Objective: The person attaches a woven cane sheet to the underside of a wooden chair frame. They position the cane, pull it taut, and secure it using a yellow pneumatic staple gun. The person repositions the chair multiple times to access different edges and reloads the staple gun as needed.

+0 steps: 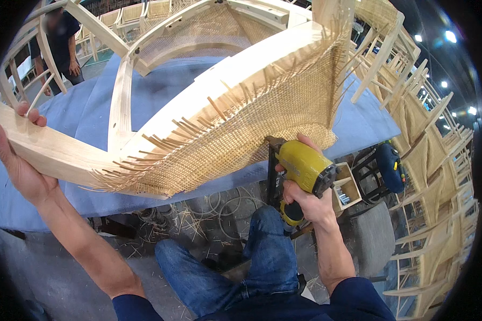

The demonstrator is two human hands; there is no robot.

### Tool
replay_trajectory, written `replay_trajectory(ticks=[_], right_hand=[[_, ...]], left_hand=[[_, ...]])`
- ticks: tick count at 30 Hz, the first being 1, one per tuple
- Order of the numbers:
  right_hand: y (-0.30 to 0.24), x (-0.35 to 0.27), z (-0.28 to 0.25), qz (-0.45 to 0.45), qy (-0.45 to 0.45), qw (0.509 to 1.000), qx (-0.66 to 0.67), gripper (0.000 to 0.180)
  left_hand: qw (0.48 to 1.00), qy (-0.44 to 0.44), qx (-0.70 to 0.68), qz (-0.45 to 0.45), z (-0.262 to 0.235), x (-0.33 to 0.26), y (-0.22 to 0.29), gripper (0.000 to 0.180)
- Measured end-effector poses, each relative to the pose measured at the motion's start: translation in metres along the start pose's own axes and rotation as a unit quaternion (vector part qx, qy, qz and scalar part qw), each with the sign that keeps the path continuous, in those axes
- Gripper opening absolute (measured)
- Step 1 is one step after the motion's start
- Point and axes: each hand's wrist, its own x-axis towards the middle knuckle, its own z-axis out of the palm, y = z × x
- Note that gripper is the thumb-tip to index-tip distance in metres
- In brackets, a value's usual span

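A pale wooden chair frame (pixel 225 80) lies on its side across a blue cloth-covered table (pixel 80 109). Woven cane webbing (pixel 241 139) is stretched along its near rail, with loose strand ends sticking out along the upper edge. My left hand (pixel 29 166) grips a wooden leg of the frame at the left, fingers over the top and palm at the near side. A yellow and black pneumatic staple gun (pixel 302 163) is in my right hand (pixel 310 206), fingers wrapped round its handle. The gun's nose meets the webbing near its lower right part; the exact contact point is hard to see.
A small wooden box (pixel 346 190) with metal fasteners stands right of the gun, near a dark blue tool (pixel 390 167). Stacked chair frames (pixel 418 128) line the right side. A coiled hose (pixel 235 211) and cane scraps lie below. Another person (pixel 64 45) stands far left.
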Motion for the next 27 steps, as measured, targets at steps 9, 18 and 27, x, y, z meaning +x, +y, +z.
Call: replay_trajectory(ticks=[9,18,27], right_hand=[[-0.003,0.002,0.003,0.006,-0.017,1.000,-0.025,0.086],[0.002,-0.001,0.011,-0.027,-0.025,0.999,-0.027,0.086],[0.014,-0.002,0.002,-0.031,-0.025,0.998,-0.055,0.083]], left_hand=[[0.995,-0.076,-0.012,-0.061,-0.018,0.008,0.003,0.054],[1.000,-0.012,-0.002,0.013,0.011,-0.004,0.000,0.057],[0.999,-0.017,-0.031,-0.039,-0.011,0.007,-0.012,0.055]])
